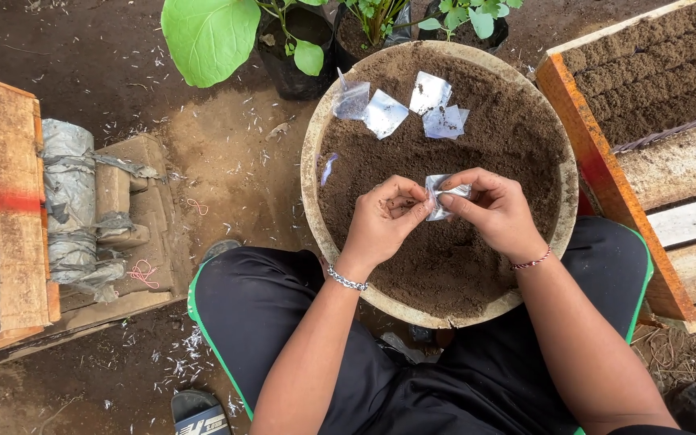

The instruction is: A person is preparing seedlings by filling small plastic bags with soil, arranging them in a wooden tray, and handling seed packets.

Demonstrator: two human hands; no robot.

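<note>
- Small silvery packet [442, 197]: crumpled, held between both hands over the middle of a round basin [312, 193] filled with dark soil.
- Left hand [387, 219]: fingers curled together, thumb and fingertips pinched on the packet's left edge; metal chain bracelet at the wrist.
- Right hand [493, 211]: fingers closed on the packet's right side from above; thin red cord bracelet at the wrist.
- Four more silvery packets [406, 109]: flat, squarish, lying on the soil at the basin's far side, two of them overlapping on the right.
- One small bluish scrap [328, 167] lies on the soil near the basin's left rim.
- Basin sits between the person's knees, black trousers with green trim.
- Far edge: black nursery bags [292, 60] with green seedlings, one large round leaf [209, 36] to the left.
- Right: wooden tray [606, 177] with orange edge, rows of packed soil inside.
- Left: wooden block and a grey roll of plastic [68, 209]; red rubber bands [143, 272] on cardboard beside it.
</note>
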